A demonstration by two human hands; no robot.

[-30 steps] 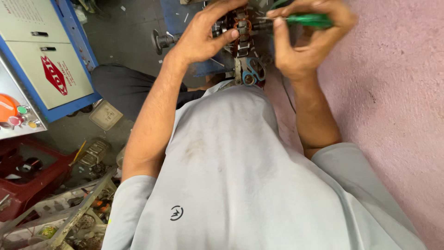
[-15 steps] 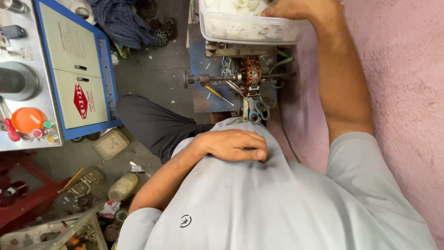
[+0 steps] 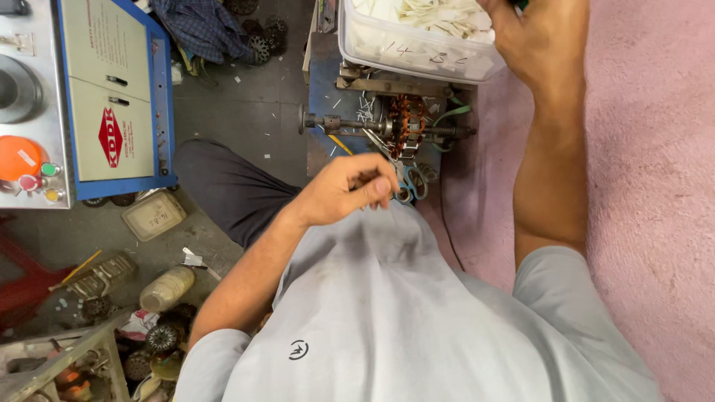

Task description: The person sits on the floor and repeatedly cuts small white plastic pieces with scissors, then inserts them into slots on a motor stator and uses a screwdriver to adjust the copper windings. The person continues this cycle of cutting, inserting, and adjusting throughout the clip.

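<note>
My left hand (image 3: pixel 350 190) is curled shut against the front of my grey shirt (image 3: pixel 387 313), thumb pressed to the forefinger; nothing shows in it. My right hand (image 3: pixel 536 41) reaches up over a clear plastic bin (image 3: pixel 417 59) of white paper strips, closed around a green-handled tool (image 3: pixel 519 4) that barely shows at the top edge. Below the bin a motor armature (image 3: pixel 406 126) with copper windings lies on its shaft across a blue stand (image 3: pixel 322 89). Blue-handled scissors (image 3: pixel 411 186) lie just past my left fingertips.
A blue and cream machine cabinet (image 3: pixel 112 97) with an orange knob (image 3: pixel 18 156) stands at the left. A checked cloth (image 3: pixel 208 26), a small tray (image 3: pixel 153 214), a plastic bottle (image 3: pixel 167 289) and metal parts litter the grey floor. A pink surface (image 3: pixel 655 149) fills the right.
Both hands left the armature. My right hand went up to the plastic bin with the green tool, and my left hand dropped back against my shirt.
</note>
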